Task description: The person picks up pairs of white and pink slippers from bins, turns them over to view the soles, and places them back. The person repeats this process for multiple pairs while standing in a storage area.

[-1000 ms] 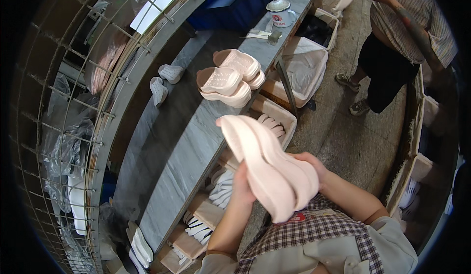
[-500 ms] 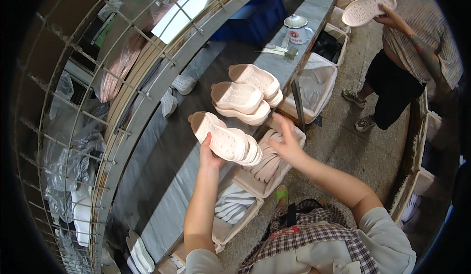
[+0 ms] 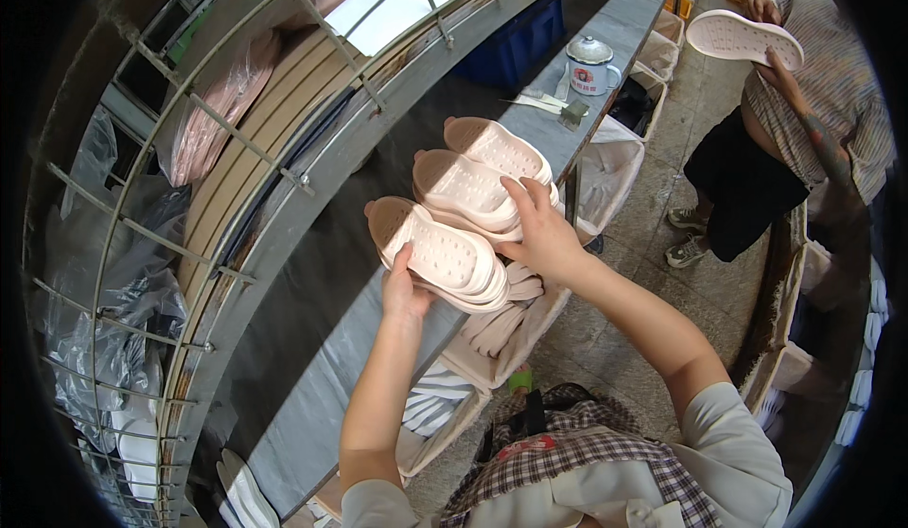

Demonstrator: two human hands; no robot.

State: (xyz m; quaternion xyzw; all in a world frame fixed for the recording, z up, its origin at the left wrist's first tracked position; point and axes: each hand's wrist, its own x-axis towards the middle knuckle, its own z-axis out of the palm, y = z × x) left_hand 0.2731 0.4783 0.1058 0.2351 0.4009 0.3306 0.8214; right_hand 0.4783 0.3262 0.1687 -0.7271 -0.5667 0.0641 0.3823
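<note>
Three stacks of pale pink shoe soles, dotted with small holes, lie side by side at the bench's edge. My left hand (image 3: 405, 287) is closed on the near end of the nearest stack (image 3: 435, 249), thumb on top and fingers hidden beneath. At the right end of the middle stack (image 3: 468, 187) is my right hand (image 3: 549, 230), its fingers over the top edge and its thumb low by the near side. The far stack (image 3: 501, 147) lies just beyond those fingers.
Bins of soles (image 3: 492, 325) stand below the grey bench (image 3: 317, 377). A lidded enamel mug (image 3: 588, 64), small tools (image 3: 544, 102) and a blue crate (image 3: 511, 36) are farther along. Wire mesh (image 3: 194, 102) rises at left. Another person at right holds a sole (image 3: 742, 38).
My right hand has come from open air onto the right end of the middle stack. The stack in my left hand has shifted closer to it. The other person's sole has turned.
</note>
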